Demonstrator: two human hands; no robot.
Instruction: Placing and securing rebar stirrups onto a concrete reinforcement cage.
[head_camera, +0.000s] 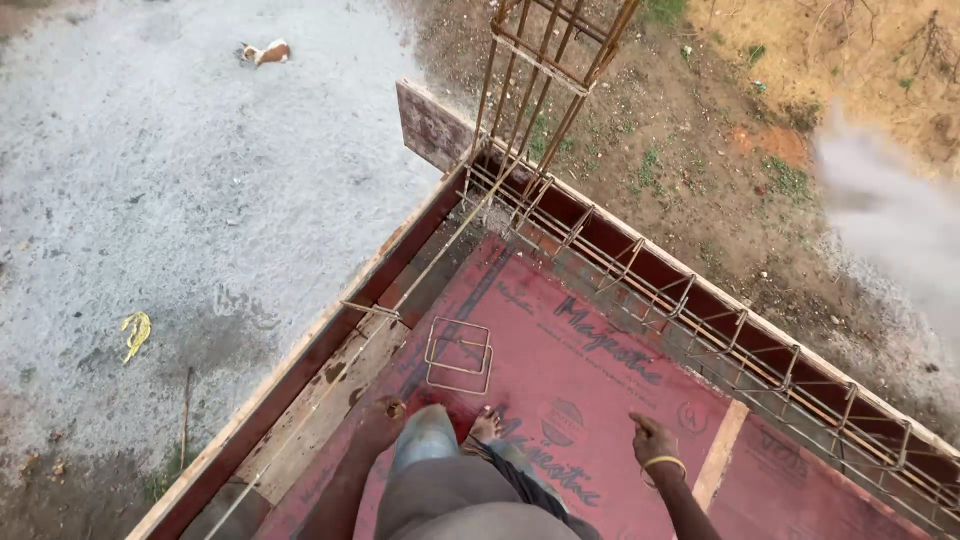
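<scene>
While the camera looks steeply down from a raised deck, a person stands barefoot on red plywood formwork (600, 390), near its front left corner; the left hand (383, 415) hangs low beside the knee, fingers loosely curled and holding nothing; the right hand (650, 435), a yellow bangle (664, 462) at its wrist, hangs half open with a finger pointing down, also holding nothing; just ahead of the bare foot (486, 424) lie rectangular steel stirrups (459, 355), flat on the plywood, nearest the left hand; a string line (420, 280) runs along the left edge towards the far corner, where a rusty rebar column cage (545, 80) rises; a rebar beam cage (720, 335) fills the trough along the right edge; below lies gravel ground (180, 200). Good practice here would seem to be keeping feet on the boards, clear of the open edge and the loose stirrups.
</scene>
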